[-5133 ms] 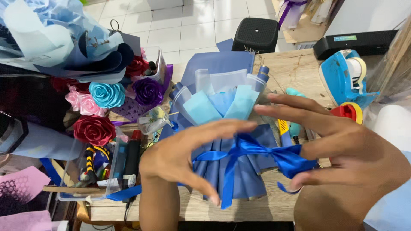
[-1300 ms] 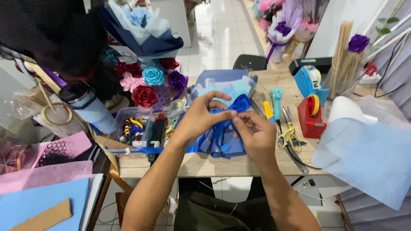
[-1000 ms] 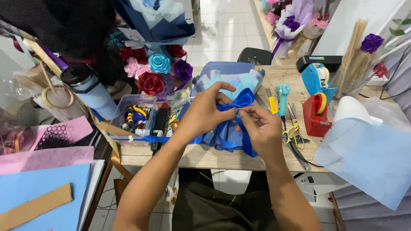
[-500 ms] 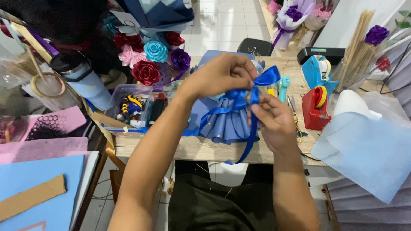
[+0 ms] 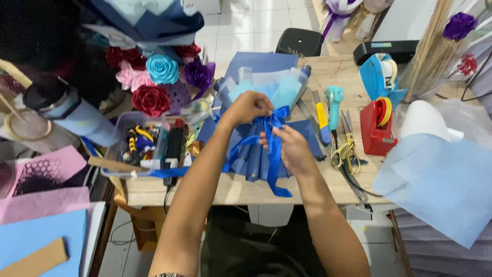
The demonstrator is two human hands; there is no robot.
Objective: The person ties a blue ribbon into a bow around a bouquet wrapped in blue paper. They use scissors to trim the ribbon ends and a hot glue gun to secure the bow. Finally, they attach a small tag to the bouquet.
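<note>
White floor tiles show beyond a pale wooden worktop [image 5: 333, 77] crowded with craft supplies. At its middle lies a blue paper bouquet wrap [image 5: 261, 87], dark blue sheets outside and lighter blue and clear sheets fanned at the far end, its pleated stem end pointing toward the person. A blue satin ribbon [image 5: 271, 149] is tied around the narrow waist of the wrap; its tails hang over the near edge of the worktop. The left hand [image 5: 248, 106] is closed over the knot from above, its grip pinching ribbon, though the fingertips are hidden under the hand. The right hand [image 5: 292, 149] has its grip closed on a strand of ribbon just below the bow.

To the right stand a red tape dispenser [image 5: 376, 128] with a yellow roll and, farther back, a blue tape dispenser [image 5: 379, 77]. Between them and the wrap lie gold-handled scissors [image 5: 346, 151], a yellow utility knife [image 5: 322, 115] and a teal tool [image 5: 334, 102] whose kind is hard to make out. A large light blue sheet [image 5: 441, 179] spills off the right edge. On the left a clear plastic bin [image 5: 141, 149] holds jumbled small items too cluttered to name, behind it paper roses [image 5: 159, 77] in red, pink, teal and purple. Pink sheets [image 5: 46, 184] are cut off at the left border.
</note>
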